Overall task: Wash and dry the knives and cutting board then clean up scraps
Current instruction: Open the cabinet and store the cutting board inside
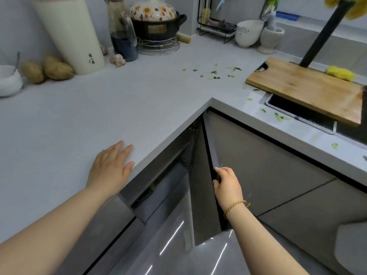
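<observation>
A wooden cutting board lies across the sink at the right, with a yellow sponge on its far edge. Green vegetable scraps are scattered on the grey countertop left of the board, and more lie along the counter's front edge. My left hand rests flat on the counter near the inner corner. My right hand grips the edge of a grey corner cabinet door, which stands partly swung out. No knife is visible.
At the back stand a tall cream canister, a dark glass bottle, a flowered clay pot on a wire rack, a white bowl and a mortar. Two potatoes and garlic lie left. A black faucet rises over the sink.
</observation>
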A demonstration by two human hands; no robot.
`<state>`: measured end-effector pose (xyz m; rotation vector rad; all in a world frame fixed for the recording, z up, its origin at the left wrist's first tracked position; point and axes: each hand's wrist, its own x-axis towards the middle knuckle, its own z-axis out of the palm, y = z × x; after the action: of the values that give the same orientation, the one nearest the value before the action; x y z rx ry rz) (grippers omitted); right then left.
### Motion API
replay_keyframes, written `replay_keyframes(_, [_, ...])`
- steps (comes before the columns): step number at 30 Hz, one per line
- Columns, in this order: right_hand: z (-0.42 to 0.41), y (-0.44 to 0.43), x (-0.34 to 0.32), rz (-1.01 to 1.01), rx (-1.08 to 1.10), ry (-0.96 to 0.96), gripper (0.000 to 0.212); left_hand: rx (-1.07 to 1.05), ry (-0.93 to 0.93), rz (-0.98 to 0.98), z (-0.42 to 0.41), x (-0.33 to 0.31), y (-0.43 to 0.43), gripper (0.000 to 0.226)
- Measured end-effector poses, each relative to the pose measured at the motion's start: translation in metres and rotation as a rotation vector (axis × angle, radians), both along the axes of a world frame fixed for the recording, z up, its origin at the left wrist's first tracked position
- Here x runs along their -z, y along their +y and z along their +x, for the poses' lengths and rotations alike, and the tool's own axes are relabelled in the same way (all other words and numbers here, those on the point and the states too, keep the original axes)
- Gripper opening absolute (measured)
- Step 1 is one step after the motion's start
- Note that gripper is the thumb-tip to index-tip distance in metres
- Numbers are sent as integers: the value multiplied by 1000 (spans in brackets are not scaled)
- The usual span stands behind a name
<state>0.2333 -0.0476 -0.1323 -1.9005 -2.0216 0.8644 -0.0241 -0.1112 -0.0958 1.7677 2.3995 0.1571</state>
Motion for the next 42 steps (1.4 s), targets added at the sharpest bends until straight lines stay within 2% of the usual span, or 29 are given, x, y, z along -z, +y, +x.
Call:
replay_keyframes(5, [24,2,-5,56,-126,-465,59,171,-20,-76,25,-4,43,54])
replay_keyframes(7, [35,12,1,216,-149,-574,61,196,30,-91,30,-1,57,55])
replay_keyframes(9, [50,22,10,219,-121,-613,65,192,77,-76,32,5,66,57])
replay_keyframes(11, [56,23,9,142,-79,-562,65,181,101,-59,32,7,67,58])
replay_keyframes(15, [81,40,17,109,-31,-660,61,180,104,-44,34,9,69,58])
replay_keyframes(25, [100,60,15,100,-108,-723,66,171,82,3,35,9,71,59])
replay_keyframes(30, [103,57,3,90,-127,-642,66,157,102,-34,39,3,71,57])
replay_keyframes(34, [113,55,-14,126,-49,-544,64,145,142,-29,49,-15,93,46])
replay_keyframes(36, [121,54,-23,149,21,-473,62,133,10,0,60,-18,108,39])
replay_keyframes(39, [141,61,-36,203,140,-321,57,57,-369,91,86,-23,131,28])
replay_keyframes(42, [161,78,-46,243,278,-146,52,113,-471,89,110,-23,155,26])
